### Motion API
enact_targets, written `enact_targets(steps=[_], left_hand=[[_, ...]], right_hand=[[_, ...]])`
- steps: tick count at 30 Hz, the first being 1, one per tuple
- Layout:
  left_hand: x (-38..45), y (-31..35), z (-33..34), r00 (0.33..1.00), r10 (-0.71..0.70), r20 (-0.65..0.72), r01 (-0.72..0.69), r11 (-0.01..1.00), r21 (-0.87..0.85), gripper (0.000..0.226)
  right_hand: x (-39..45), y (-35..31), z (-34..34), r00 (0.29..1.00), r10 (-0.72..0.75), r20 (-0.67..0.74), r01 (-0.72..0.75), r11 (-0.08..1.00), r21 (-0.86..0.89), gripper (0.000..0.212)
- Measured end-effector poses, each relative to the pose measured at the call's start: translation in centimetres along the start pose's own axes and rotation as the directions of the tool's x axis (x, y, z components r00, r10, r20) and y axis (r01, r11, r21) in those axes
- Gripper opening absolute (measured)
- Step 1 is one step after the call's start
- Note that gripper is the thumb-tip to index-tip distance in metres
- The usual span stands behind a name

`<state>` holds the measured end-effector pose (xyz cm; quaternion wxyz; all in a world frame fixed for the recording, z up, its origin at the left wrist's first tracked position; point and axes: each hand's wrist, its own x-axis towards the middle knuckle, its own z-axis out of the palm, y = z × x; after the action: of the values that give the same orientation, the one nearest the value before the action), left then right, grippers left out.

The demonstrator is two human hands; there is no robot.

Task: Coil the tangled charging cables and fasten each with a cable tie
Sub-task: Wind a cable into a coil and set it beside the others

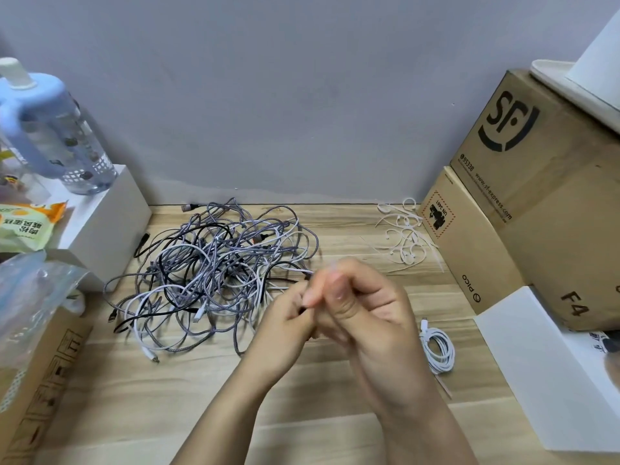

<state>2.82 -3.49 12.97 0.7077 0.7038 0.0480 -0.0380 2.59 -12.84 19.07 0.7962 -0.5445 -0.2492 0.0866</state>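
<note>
step: you're pulling one dark cable end (303,308) free of the tangled pile (214,273), judged from where your hands meet.
left hand (285,325): fingers curled, pinching the dark end right at its tip.
right hand (364,307): fingers clenched close against the left; blurred, so whether they grip the same cable can't be told.
pile position: mid bench (167,404), just left of your hands, touching distance; grey braided, white and black cables all crossed together.
done so far: one white coil (437,350) lies on the bench right of your hands, tie tail sticking out below it. Looks like early in the task.
cable ties (404,234): loose white heap, back right, beside the cardboard box (469,250), apart from the pile.
how to do it well: keep hold of the plug end, follow that one strand back with the other hand, lift it over crossings, don't yank. Yanking likely tightens knots in the braided ones.
then: once it's free, wrap even loops round your fingers, keep the loop size like the finished white coil.
tie: grab one from the heap only after the coil is pinched flat, else it springs open.
risk: dragging the whole pile toward you, or off the bench edge.
clutter: water bottle (67,135) and snack bag (27,226) on the left, keep cables out of them.
</note>
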Motion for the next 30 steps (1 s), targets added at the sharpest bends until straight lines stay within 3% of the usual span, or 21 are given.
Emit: enact_targets(steps=[2,4,9,14,16,19,22,25,30], left_hand=[[0.3,-0.4,0.0,0.997,0.067,-0.031,-0.068,0.997,-0.042,0.016],[0.0,-0.2,-0.8,0.998,0.062,0.015,-0.057,0.976,-0.210,0.011],[-1.5,1.3,-1.7,0.984,0.128,0.123,-0.094,0.963,-0.252,0.033],[-2.2,2.2,-1.7,0.977,0.214,0.000,-0.213,0.972,-0.099,0.050],[-2.6,2.8,-1.8,0.975,0.220,0.017,-0.219,0.974,-0.053,0.032],[-3.0,3.4,-1.7,0.978,0.198,0.065,-0.198,0.980,-0.012,0.028],[-3.2,3.6,-1.6,0.976,0.193,0.103,-0.191,0.981,-0.034,0.031],[-3.2,4.0,-1.5,0.975,0.160,0.155,-0.144,0.984,-0.108,0.047],[-3.6,4.5,-1.5,0.961,0.141,0.239,-0.098,0.979,-0.180,0.025]], right_hand=[[-0.2,-0.3,-1.0,0.999,-0.029,-0.045,0.028,0.999,-0.019,0.030],[-0.3,-0.8,-1.8,0.993,-0.028,-0.112,0.025,0.999,-0.030,0.034],[-0.7,-1.5,-3.4,0.977,-0.013,-0.214,-0.012,0.993,-0.118,0.024],[-0.9,-2.0,-3.5,0.982,-0.026,-0.189,-0.041,0.940,-0.338,0.016],[-1.0,-2.3,-3.5,0.986,-0.011,-0.168,-0.060,0.909,-0.413,0.017],[-1.0,-2.4,-3.7,0.995,0.017,-0.100,-0.062,0.880,-0.470,0.014],[-0.9,-2.1,-3.9,0.998,0.044,-0.051,-0.065,0.856,-0.512,0.014],[-0.9,-2.0,-4.3,0.998,0.047,-0.042,-0.062,0.866,-0.497,0.015],[-0.9,-2.3,-4.4,0.998,0.066,0.011,-0.053,0.870,-0.490,0.013]])
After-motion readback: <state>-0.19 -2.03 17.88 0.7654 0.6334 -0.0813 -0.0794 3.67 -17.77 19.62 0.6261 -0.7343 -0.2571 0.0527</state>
